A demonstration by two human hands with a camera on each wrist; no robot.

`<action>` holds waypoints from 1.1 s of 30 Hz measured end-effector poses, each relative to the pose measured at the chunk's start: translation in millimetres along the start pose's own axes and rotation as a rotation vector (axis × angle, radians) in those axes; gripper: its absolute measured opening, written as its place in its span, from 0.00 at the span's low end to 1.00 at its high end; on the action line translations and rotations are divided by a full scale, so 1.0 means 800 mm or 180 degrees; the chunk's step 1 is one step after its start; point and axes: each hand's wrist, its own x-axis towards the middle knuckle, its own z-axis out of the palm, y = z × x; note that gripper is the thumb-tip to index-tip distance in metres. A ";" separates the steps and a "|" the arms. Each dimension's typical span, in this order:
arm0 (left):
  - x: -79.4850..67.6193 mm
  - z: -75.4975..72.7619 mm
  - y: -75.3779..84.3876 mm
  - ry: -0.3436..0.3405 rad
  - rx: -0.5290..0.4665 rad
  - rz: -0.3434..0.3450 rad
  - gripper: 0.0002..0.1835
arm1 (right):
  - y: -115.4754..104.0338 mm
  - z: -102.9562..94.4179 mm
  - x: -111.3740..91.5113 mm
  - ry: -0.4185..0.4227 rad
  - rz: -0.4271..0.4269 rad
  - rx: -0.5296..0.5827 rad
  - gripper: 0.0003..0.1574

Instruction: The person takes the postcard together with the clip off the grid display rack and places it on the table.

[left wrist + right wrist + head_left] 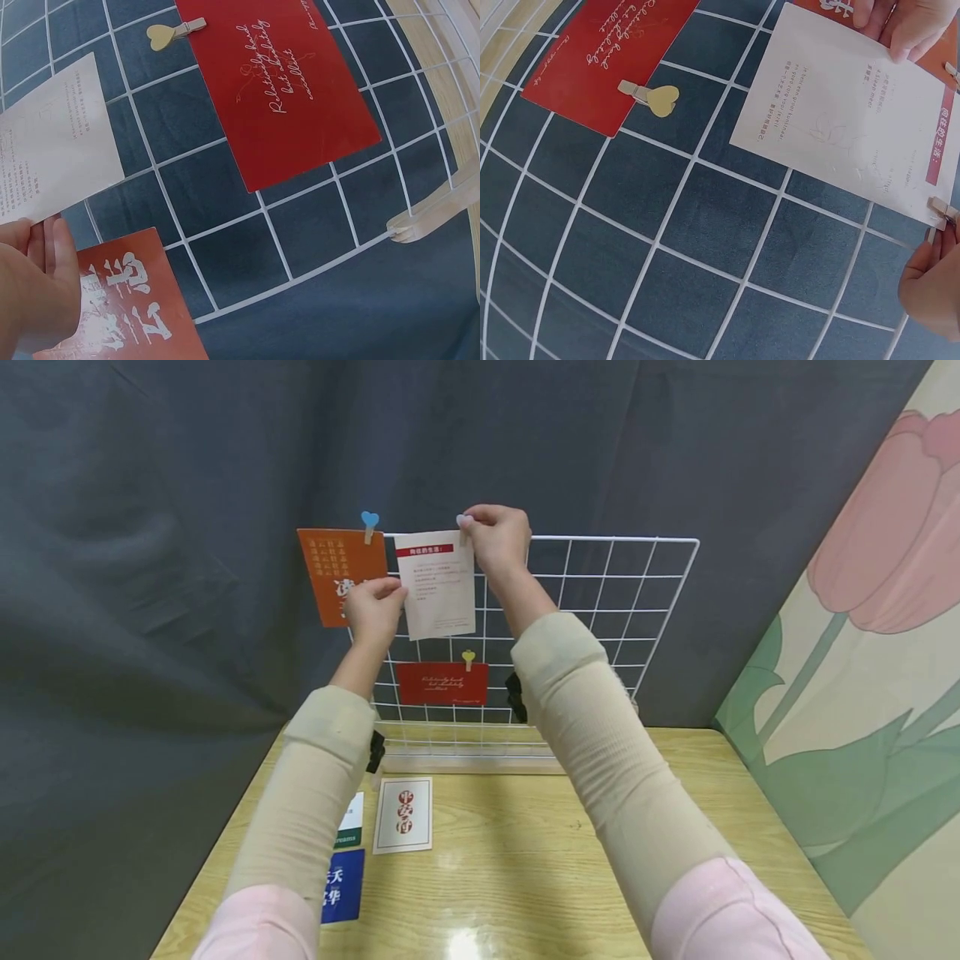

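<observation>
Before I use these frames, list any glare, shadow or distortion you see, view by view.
Head: bright glare on the tabletop at the bottom edge, a soft shadow beside it; left wrist: wire grid bowed toward the right, sheen over the orange card's lettering; right wrist: grid lines curved at left, the white card's small print faint.

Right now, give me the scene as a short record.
Left hand: pinches left edge of white rectangular printed card
Right hand: pinches pale-heart wooden clothespin at that card's upper right corner
Clipped to white wire grid: orange card, blue-heart clothespin; red card, yellow-heart clothespin
On wooden table: white card with red emblems; blue card, white-and-green card, both partly hidden
</observation>
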 end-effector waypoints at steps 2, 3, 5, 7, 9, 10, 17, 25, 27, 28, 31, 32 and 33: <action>0.007 0.003 -0.008 -0.0003 -0.0082 -0.0053 0.11 | 0.000 0.000 -0.001 0.0018 0.0006 0.0001 0.08; 0.010 0.004 -0.011 -0.0018 -0.0118 -0.0083 0.11 | 0.000 -0.001 -0.002 0.0030 0.0013 0.0011 0.08; 0.015 0.006 -0.017 -0.0029 -0.0158 -0.0112 0.11 | -0.002 -0.002 -0.004 0.0049 0.0039 0.0072 0.07; 0.022 0.009 -0.023 -0.0052 -0.0175 -0.0129 0.12 | -0.003 -0.003 -0.005 0.0090 0.0045 0.0149 0.06; 0.020 0.005 -0.019 -0.0116 -0.0188 -0.0157 0.11 | -0.005 -0.005 -0.005 0.0118 0.0083 0.0278 0.05; 0.023 0.006 -0.022 -0.0110 -0.0191 -0.0149 0.11 | -0.006 -0.005 -0.005 0.0130 0.0096 0.0329 0.04; 0.026 0.009 -0.031 -0.0156 -0.0104 -0.0139 0.12 | -0.019 -0.015 -0.018 0.0153 0.0211 0.0575 0.03; 0.000 -0.001 -0.007 -0.0102 -0.0105 -0.0062 0.09 | -0.088 -0.053 -0.093 0.0036 0.0285 0.0625 0.05; -0.003 -0.003 -0.005 -0.0113 -0.0160 -0.0050 0.09 | -0.089 -0.053 -0.094 0.0008 0.0297 0.0657 0.05; -0.003 -0.003 -0.005 -0.0123 -0.0174 -0.0050 0.09 | -0.086 -0.051 -0.091 -0.0012 0.0310 0.0677 0.05; -0.009 -0.006 0.000 -0.0165 -0.0128 -0.0068 0.10 | -0.073 -0.042 -0.078 -0.0076 0.0297 0.0668 0.05; -0.009 -0.007 0.000 -0.0188 -0.0144 -0.0086 0.10 | -0.067 -0.039 -0.074 -0.0103 0.0268 0.0666 0.05; -0.009 -0.007 -0.001 -0.0201 -0.0164 -0.0104 0.10 | -0.063 -0.035 -0.072 -0.0116 0.0229 0.0652 0.05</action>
